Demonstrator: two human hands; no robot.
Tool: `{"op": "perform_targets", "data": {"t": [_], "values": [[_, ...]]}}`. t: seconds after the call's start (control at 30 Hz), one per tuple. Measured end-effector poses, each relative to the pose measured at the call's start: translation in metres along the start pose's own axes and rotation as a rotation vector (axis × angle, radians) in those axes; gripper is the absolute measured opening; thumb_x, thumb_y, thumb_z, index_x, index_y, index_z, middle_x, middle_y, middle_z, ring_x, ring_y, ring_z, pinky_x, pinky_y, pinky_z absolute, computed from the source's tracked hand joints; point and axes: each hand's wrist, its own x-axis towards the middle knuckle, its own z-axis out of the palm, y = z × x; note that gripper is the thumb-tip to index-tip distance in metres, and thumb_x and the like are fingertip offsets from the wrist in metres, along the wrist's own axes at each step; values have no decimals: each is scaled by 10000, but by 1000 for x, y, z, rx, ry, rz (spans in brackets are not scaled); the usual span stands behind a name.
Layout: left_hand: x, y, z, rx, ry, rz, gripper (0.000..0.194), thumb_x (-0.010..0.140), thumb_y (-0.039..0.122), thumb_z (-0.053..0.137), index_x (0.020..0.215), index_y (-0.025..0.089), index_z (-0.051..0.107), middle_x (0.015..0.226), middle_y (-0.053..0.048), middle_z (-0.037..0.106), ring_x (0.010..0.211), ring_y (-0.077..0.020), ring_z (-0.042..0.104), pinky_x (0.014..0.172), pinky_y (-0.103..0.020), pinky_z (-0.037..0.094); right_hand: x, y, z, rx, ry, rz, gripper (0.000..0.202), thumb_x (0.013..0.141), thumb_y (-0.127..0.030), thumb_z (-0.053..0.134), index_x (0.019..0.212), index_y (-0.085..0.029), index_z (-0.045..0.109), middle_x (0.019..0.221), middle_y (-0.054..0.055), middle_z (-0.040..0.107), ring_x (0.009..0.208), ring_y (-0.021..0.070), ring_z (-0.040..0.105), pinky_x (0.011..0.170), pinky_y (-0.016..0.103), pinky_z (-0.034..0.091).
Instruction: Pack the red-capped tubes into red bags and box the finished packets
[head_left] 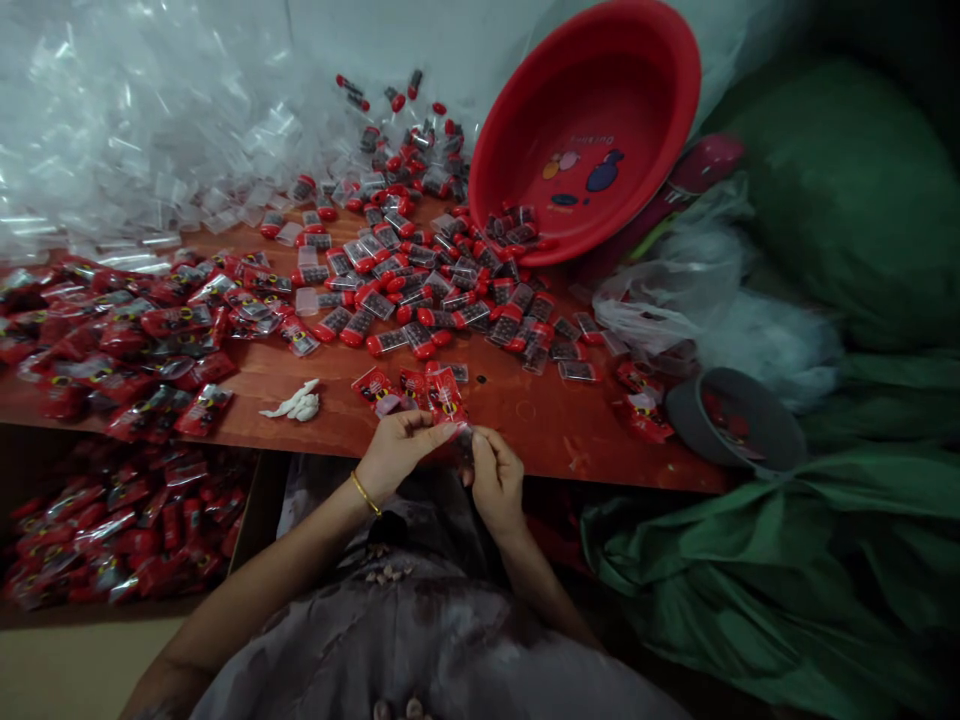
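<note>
Both hands meet at the table's front edge, over my lap. My left hand (397, 450), a gold bracelet at its wrist, is closed with thumb and fingers on a small red printed plastic packet (447, 393). On the near end of that packet my right hand (496, 478) pinches too, and something dark and see-through shows between the fingertips. Another red packet (373, 385) lies just beyond the left fingers. Farther back spreads a heap of small clear containers with red caps and dark contents (397, 265).
Filled red packets (135, 335) pile up at left, more in a box (142, 520) below. A white lump (300, 402) lies nearby. Clear plastic sleeves (150, 120) heap at back left. A red basin (585, 110) leans at back; a grey bowl (686, 410) and green cloth (787, 560) are right.
</note>
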Motion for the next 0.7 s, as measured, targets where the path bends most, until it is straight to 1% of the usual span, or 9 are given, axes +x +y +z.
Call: {"op": "perform_targets", "data": {"t": [0.07,0.17,0.23,0.3,0.43,0.5,0.57,0.63,0.7], "values": [[-3,-3,3,-59,67,-8,374,495,438,820,690,135,719,674,-19,694,603,-105,573,627,-223,452,-1,2,3,39,6,32,318,891,-433,415,761,-182,562,463,-77,405,374,71,386,399,200,327],[-4,-7,6,-132,145,-10,394,469,442,828,687,132,720,669,-22,700,586,-103,576,603,-219,455,2,3,3,130,-28,131,346,878,-477,430,727,-183,536,513,-72,444,341,50,356,360,192,295],[-4,-10,8,-155,163,6,380,466,422,834,684,132,720,667,-23,702,582,-103,578,598,-220,458,5,3,3,164,-39,154,358,873,-488,440,705,-184,526,521,-71,455,337,43,350,357,186,292],[-4,-15,11,-189,173,32,358,485,400,833,696,133,723,680,-25,707,596,-104,587,620,-223,465,7,4,4,174,-38,153,350,869,-483,459,701,-184,530,495,-78,433,339,43,353,362,181,290],[-6,-23,16,-289,203,75,352,536,386,815,772,140,726,763,-36,721,660,-111,614,688,-237,479,7,7,7,226,1,177,337,862,-481,466,725,-184,545,509,-79,431,333,41,340,344,180,275],[-7,-22,16,-305,216,78,377,523,389,821,783,138,718,772,-35,718,669,-111,618,704,-240,482,6,6,8,211,22,148,333,872,-473,451,744,-183,553,486,-83,418,332,45,339,348,182,277],[-6,-18,15,-286,196,38,403,513,438,813,737,123,701,714,-29,700,620,-101,603,665,-235,484,5,3,7,146,20,96,326,876,-463,445,769,-180,565,441,-91,389,334,54,350,357,183,281],[-3,-12,12,-250,179,-27,430,493,484,805,651,111,662,616,-9,659,538,-80,562,585,-217,472,5,-1,5,86,-3,68,325,872,-463,444,788,-176,571,423,-96,378,329,60,359,357,187,279],[-1,-8,11,-232,196,-81,448,439,479,824,583,113,609,550,14,617,491,-65,532,529,-197,455,5,-3,5,52,-25,67,323,870,-463,440,797,-176,570,425,-96,384,322,62,365,355,191,281]]}}
